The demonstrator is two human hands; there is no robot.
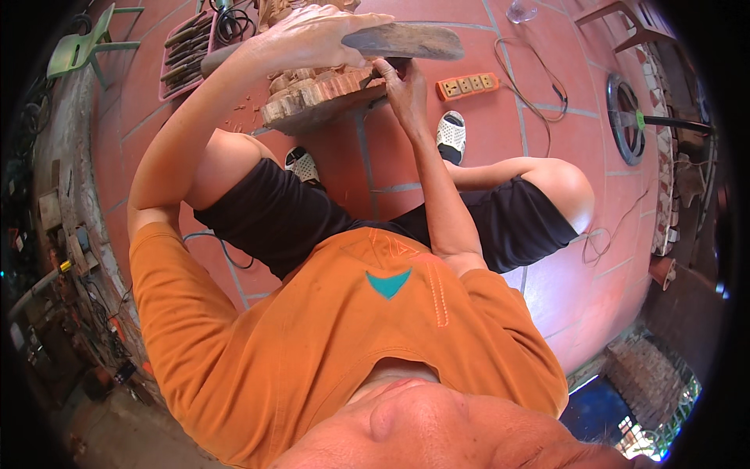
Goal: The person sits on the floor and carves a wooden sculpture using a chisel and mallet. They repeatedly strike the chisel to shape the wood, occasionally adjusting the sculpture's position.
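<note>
Carved wood (320, 94) sat at the upper middle of the frame, a pale, chunky piece resting on the red tiled floor (500, 156) in front of my knees. My left hand (312, 39) lay above it, fingers closed around a flat wooden mallet (406, 41) whose broad head pointed toward the right. My right hand (400, 82) was just beside the carving's right edge, fingers pinched on a small chisel (377, 76) whose tip touched the wood. An orange power strip (467, 85) lay on the tiles right of that hand, its cable looping away. A pink tray of tools (186, 55) sat at the upper left, near a green plastic chair (82, 47). My 2 white sandals (451, 134) showed below the carving.
</note>
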